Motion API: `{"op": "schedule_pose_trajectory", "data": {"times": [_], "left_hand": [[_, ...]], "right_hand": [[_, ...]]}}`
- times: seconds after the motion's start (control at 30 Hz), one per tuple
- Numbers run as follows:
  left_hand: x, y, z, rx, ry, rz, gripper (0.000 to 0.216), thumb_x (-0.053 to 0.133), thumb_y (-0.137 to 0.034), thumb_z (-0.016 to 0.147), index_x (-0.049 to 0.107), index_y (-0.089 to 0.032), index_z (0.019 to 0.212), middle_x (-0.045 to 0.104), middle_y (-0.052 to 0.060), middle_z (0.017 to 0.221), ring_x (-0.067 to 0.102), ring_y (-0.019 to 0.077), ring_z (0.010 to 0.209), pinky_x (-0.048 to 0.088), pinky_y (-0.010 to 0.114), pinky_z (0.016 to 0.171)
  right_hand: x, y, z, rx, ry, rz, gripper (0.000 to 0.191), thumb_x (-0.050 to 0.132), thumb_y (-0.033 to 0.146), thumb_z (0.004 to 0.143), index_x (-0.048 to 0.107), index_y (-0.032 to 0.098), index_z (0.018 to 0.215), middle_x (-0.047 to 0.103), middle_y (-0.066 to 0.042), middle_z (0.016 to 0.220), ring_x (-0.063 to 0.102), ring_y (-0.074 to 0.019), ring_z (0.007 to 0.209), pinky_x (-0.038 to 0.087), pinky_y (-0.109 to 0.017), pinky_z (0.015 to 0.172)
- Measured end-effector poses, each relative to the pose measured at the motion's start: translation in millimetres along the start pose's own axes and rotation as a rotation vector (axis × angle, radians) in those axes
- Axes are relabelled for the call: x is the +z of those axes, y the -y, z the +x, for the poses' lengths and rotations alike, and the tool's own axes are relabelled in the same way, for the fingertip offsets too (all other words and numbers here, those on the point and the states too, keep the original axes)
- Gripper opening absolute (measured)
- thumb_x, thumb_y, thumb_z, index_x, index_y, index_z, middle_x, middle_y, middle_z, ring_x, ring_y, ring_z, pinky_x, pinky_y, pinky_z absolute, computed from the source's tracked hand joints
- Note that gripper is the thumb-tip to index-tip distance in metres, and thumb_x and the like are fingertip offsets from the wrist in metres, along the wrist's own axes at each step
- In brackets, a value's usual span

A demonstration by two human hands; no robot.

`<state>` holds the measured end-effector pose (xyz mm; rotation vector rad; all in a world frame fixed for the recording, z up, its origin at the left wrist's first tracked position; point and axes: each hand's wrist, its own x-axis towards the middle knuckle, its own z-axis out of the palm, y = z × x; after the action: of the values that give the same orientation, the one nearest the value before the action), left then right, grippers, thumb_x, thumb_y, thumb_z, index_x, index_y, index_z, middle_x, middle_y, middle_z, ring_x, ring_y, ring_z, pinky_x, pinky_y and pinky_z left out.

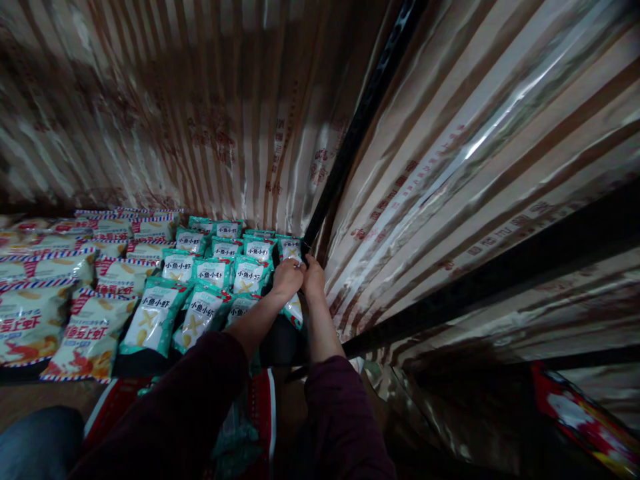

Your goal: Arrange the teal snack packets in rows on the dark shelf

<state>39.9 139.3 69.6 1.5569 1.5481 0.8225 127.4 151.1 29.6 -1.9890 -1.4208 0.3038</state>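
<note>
My left hand [289, 279], with a ring on one finger, is closed at the right end of the rows of teal snack bags. Right beside it, my right hand [314, 275] has its fingers curled in. Below and between both hands shows the lower part of a teal and white snack bag [294, 312]; its top is hidden behind them, at the closed fingers. Just beyond the hands stands another teal snack bag [291, 247]. More teal bags, such as one standing bag [249, 275], lean in rows to the left.
Cream snack bags [95, 333] with striped edges fill the shelf's left side. A dark upright post [345, 160] rises behind my hands, against pleated, printed sheeting [225, 100]. Below the dark shelf [280, 343] is a red box [263, 407] holding teal bags. A red package [580, 413] is at lower right.
</note>
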Motion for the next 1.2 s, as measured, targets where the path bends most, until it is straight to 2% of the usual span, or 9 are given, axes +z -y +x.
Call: {"op": "schedule_pose_trajectory", "data": {"times": [0.13, 0.23, 0.3, 0.47, 0.63, 0.73, 0.87, 1.03, 1.2], "left_hand": [[-3.4, -3.5, -35.1, 0.040, -0.019, -0.042, 0.033, 0.046, -0.005, 0.081, 0.068, -0.018, 0.101, 0.067, 0.004, 0.116, 0.058, 0.0159, 0.114, 0.041, 0.025, 0.102], [-0.7, 2.3, -71.2, 0.059, -0.079, -0.128, 0.040, 0.042, -0.001, 0.079, 0.067, -0.022, 0.101, 0.067, 0.001, 0.115, 0.058, 0.0138, 0.113, 0.042, 0.027, 0.103], [3.7, 10.4, -96.9, 0.048, -0.130, -0.165, 0.041, 0.041, 0.001, 0.077, 0.066, -0.020, 0.102, 0.063, 0.003, 0.123, 0.052, 0.0143, 0.122, 0.039, 0.029, 0.107], [17.5, 34.9, -143.5, 0.000, -0.075, -0.171, 0.046, 0.044, -0.002, 0.076, 0.060, -0.015, 0.117, 0.048, 0.010, 0.141, 0.039, 0.0162, 0.135, 0.032, 0.027, 0.112], [22.5, 44.7, -154.1, -0.075, 0.051, -0.131, 0.054, 0.046, -0.007, 0.077, 0.050, -0.014, 0.130, 0.039, 0.010, 0.148, 0.033, 0.0183, 0.139, 0.024, 0.029, 0.116], [18.0, 45.5, -155.4, -0.062, 0.067, -0.121, 0.054, 0.047, -0.008, 0.077, 0.052, -0.019, 0.129, 0.045, 0.006, 0.145, 0.033, 0.0182, 0.139, 0.025, 0.030, 0.116], [10.0, 48.5, -160.3, -0.024, 0.092, -0.106, 0.053, 0.047, -0.007, 0.077, 0.054, -0.021, 0.127, 0.054, 0.005, 0.137, 0.037, 0.0186, 0.137, 0.025, 0.030, 0.115], [3.9, 59.0, -170.3, -0.045, 0.088, -0.076, 0.057, 0.048, -0.004, 0.075, 0.051, -0.018, 0.130, 0.043, 0.006, 0.146, 0.035, 0.0180, 0.138, 0.025, 0.027, 0.115], [-0.9, 69.7, -181.8, 0.010, 0.091, -0.034, 0.060, 0.048, -0.001, 0.073, 0.049, -0.012, 0.132, 0.038, 0.011, 0.149, 0.036, 0.0189, 0.137, 0.026, 0.027, 0.116]], "right_hand": [[-13.1, -1.9, -18.4, -0.018, 0.024, -0.025, 0.043, 0.043, 0.017, 0.087, 0.056, 0.012, 0.128, 0.061, -0.013, 0.127, 0.057, -0.0223, 0.118, 0.040, -0.034, 0.103], [-20.5, -5.3, -35.9, -0.039, 0.043, -0.056, 0.041, 0.045, 0.019, 0.088, 0.057, 0.012, 0.126, 0.063, -0.013, 0.124, 0.058, -0.0215, 0.115, 0.041, -0.032, 0.101], [-23.8, -8.2, -47.8, -0.045, 0.073, -0.092, 0.039, 0.046, 0.021, 0.089, 0.059, 0.011, 0.124, 0.065, -0.014, 0.121, 0.060, -0.0223, 0.113, 0.042, -0.032, 0.099], [-31.7, -9.3, -73.9, -0.031, 0.177, -0.211, 0.037, 0.042, 0.024, 0.092, 0.062, 0.013, 0.120, 0.067, -0.014, 0.118, 0.061, -0.0216, 0.111, 0.042, -0.028, 0.096], [-41.8, -1.0, -94.3, -0.023, 0.205, -0.285, 0.034, 0.038, 0.023, 0.094, 0.069, 0.018, 0.108, 0.073, -0.011, 0.101, 0.066, -0.0199, 0.100, 0.044, -0.025, 0.086], [-46.2, 3.4, -106.8, -0.001, 0.202, -0.318, 0.034, 0.037, 0.024, 0.094, 0.068, 0.017, 0.108, 0.073, -0.013, 0.099, 0.067, -0.0213, 0.096, 0.045, -0.027, 0.083], [-49.4, 5.5, -122.3, 0.035, 0.195, -0.344, 0.036, 0.036, 0.025, 0.095, 0.064, 0.016, 0.115, 0.072, -0.014, 0.099, 0.068, -0.0217, 0.095, 0.046, -0.027, 0.082], [-51.1, 2.2, -137.9, 0.034, 0.219, -0.318, 0.038, 0.036, 0.029, 0.096, 0.060, 0.015, 0.121, 0.072, -0.014, 0.102, 0.067, -0.0229, 0.098, 0.045, -0.029, 0.085], [-52.6, -5.0, -152.4, 0.088, 0.228, -0.219, 0.043, 0.037, 0.035, 0.096, 0.056, 0.012, 0.127, 0.069, -0.016, 0.112, 0.064, -0.0234, 0.107, 0.044, -0.030, 0.092]]}}
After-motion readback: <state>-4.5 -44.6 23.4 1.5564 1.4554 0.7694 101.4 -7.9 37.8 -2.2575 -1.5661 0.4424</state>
